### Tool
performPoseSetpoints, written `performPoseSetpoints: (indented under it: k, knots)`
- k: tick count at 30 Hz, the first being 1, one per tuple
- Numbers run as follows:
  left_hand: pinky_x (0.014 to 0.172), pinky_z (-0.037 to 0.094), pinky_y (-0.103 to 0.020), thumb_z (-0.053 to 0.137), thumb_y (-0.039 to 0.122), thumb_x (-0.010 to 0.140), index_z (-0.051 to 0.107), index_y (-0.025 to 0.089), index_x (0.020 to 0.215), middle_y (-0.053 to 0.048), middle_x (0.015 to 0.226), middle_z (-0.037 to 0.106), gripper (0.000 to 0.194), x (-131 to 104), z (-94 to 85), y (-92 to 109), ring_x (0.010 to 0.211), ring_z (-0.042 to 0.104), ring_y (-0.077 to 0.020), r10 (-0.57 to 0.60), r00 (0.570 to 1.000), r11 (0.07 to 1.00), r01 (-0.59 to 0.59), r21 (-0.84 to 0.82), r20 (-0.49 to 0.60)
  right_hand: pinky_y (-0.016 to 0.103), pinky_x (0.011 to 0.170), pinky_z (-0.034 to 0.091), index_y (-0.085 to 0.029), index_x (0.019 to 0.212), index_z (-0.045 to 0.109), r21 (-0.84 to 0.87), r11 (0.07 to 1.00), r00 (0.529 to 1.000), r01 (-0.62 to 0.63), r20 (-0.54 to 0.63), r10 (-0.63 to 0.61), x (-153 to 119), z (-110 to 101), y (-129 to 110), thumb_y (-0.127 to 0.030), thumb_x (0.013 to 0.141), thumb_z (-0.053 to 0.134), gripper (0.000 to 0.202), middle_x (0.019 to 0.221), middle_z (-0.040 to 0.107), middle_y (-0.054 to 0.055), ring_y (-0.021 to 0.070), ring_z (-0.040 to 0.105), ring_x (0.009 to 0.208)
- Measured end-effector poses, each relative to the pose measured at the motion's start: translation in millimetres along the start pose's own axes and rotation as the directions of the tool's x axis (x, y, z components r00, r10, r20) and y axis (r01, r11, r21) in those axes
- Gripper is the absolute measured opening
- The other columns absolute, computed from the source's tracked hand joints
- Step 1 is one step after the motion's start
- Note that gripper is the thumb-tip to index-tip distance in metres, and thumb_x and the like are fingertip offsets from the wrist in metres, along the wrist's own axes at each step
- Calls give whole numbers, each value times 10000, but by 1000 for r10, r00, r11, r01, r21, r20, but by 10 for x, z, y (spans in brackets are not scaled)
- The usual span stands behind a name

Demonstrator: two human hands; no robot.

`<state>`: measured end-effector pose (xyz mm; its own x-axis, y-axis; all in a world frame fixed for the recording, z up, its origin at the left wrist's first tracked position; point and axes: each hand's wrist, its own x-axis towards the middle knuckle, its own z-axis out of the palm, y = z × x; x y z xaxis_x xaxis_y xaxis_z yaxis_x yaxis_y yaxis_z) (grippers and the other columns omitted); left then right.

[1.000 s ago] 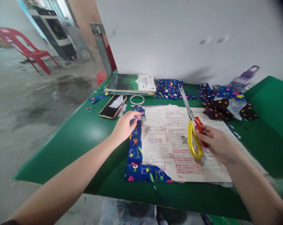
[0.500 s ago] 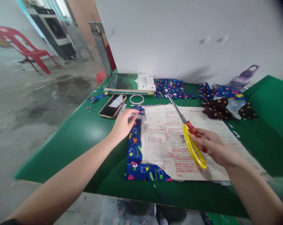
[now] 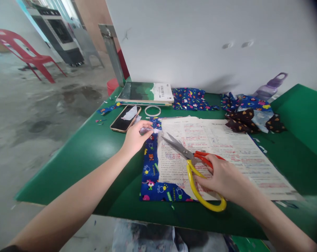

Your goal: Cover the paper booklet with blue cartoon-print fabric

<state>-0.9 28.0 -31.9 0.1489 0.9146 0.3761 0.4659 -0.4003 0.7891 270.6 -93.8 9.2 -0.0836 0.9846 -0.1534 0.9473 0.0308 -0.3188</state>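
Note:
My right hand (image 3: pixel 221 176) grips the scissors (image 3: pixel 186 152), which have one red handle and one yellow handle. Their blades are parted a little and point left over the printed sheet (image 3: pixel 200 140), short of my left hand. With fingertips pinched together, my left hand (image 3: pixel 137 134) holds a small pale strip (image 3: pixel 156 131) over the sheet's upper left edge; its material is unclear. Blue patterned fabric (image 3: pixel 150 168) borders the sheet on the left and at the lower left corner. Chinese print and red handwriting cover the sheet.
Beyond my left hand lie a phone (image 3: pixel 125 118) with a scrap on it, a ring of tape (image 3: pixel 152 111) and stacked books (image 3: pixel 145 93). Fabric pieces (image 3: pixel 191 99) lie along the back, dark brown cloth (image 3: pixel 241 120) at right. A purple bottle (image 3: pixel 268 89) stands behind.
The scissors have swung from pointing up and away to pointing left, and their blades have parted. My right hand has shifted slightly left and down. My left hand stays almost in place with the strip.

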Motion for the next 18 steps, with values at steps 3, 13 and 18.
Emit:
performPoseSetpoints:
  k: [3, 13, 18]
  knots:
    - [794, 512, -308, 636, 249, 789, 629, 193, 980, -38, 967, 687, 199, 3, 2, 6, 867, 651, -169, -20, 1000, 1000, 20, 9, -3, 318, 609, 408, -172, 932, 520, -65, 998, 1000, 23, 6, -23, -14, 24, -32, -521, 738, 533, 399, 778, 650, 66, 231, 616, 725]
    - [749, 506, -312, 601, 298, 818, 642, 197, 972, -43, 948, 685, 189, -8, 20, -33, 831, 636, -173, -29, 1000, 999, 29, 31, -2, 341, 503, 356, -158, 813, 584, -476, 879, 999, 34, 8, -35, -103, -74, -274, -602, 780, 406, 479, 646, 656, 94, 292, 642, 598]
    - [724, 490, -296, 571, 294, 845, 644, 204, 977, -32, 906, 678, 175, -14, 19, -20, 788, 618, -158, 6, 1000, 1000, -6, 27, 16, 346, 511, 371, -175, 805, 617, -428, 903, 1000, 22, -4, -26, -143, -68, -436, -620, 760, 431, 484, 631, 664, 88, 294, 648, 590]
